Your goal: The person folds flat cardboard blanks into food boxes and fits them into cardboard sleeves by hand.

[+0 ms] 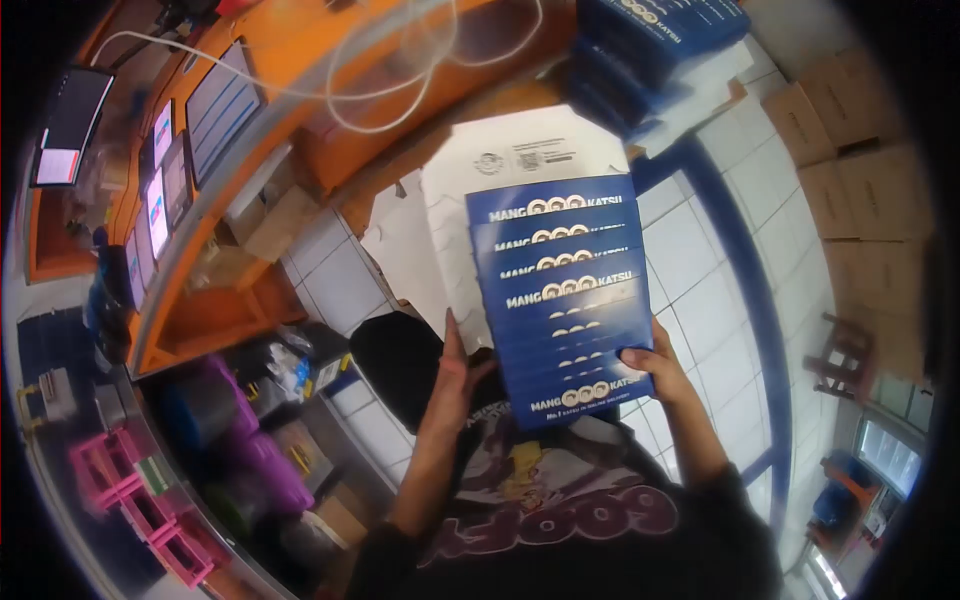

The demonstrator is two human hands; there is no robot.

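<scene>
A fanned stack of blue printed cartons (560,330) with white flaps (535,150) is held up in front of my chest. My right hand (655,365) grips the lower right edge, its thumb on the blue front. At the left edge of the stack, my left hand (462,360) has its thumb raised beside the white flaps; its other fingers are mostly hidden behind the cartons. More white cardboard (400,240) shows just left of the stack.
Another pile of blue cartons (660,50) stands at the top right. An orange counter (310,150) with screens and a white cable (385,98) lies upper left. Brown boxes (860,190) line the right, near a wooden stool (842,355). Pink baskets (140,495) sit lower left.
</scene>
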